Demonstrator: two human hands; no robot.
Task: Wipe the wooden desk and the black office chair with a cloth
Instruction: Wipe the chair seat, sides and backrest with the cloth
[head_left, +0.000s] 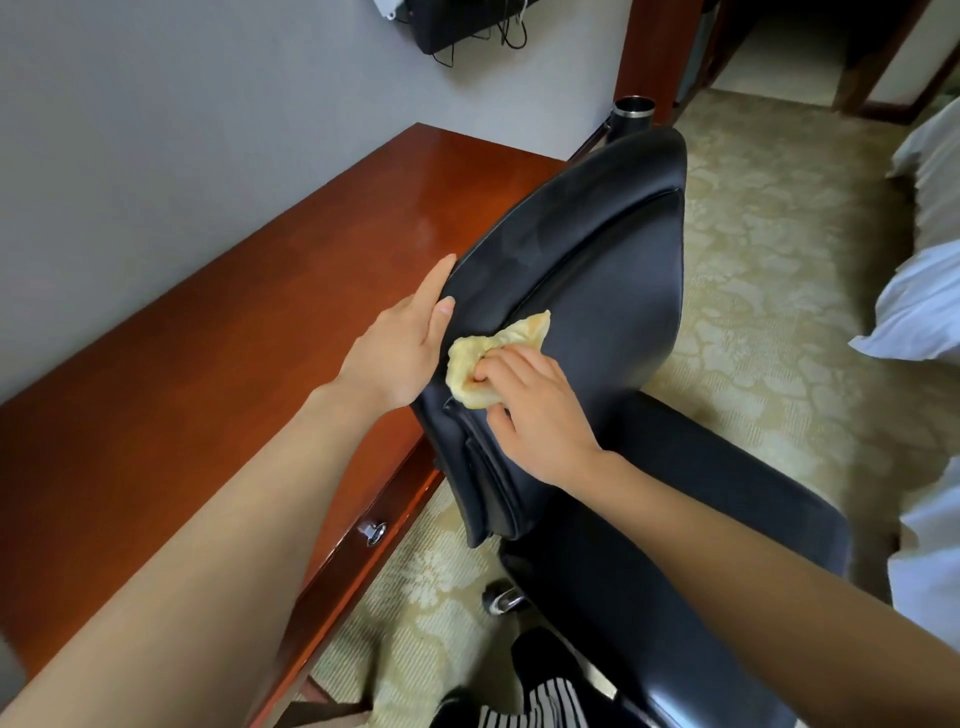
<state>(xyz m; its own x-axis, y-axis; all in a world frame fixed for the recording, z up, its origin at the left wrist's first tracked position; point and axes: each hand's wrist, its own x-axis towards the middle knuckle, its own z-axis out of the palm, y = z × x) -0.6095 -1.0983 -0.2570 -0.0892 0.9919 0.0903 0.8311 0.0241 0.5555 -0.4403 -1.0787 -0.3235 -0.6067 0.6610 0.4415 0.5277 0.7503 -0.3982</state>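
The black office chair (613, 291) stands beside the wooden desk (218, 353), its backrest turned toward me. My left hand (405, 343) grips the backrest's left edge, thumb on the front face and fingers behind it. My right hand (535, 410) holds a crumpled yellow cloth (488, 358) and presses it against the backrest near that edge. The chair's seat (675, 519) lies below my right forearm.
The desk runs along a grey wall (182, 130) and has a drawer knob (373, 531) on its front. A metal-rimmed bin (632, 117) stands past the chair. White bedding (924, 291) lies at the right on patterned carpet (769, 260). A chair caster (501, 600) shows below.
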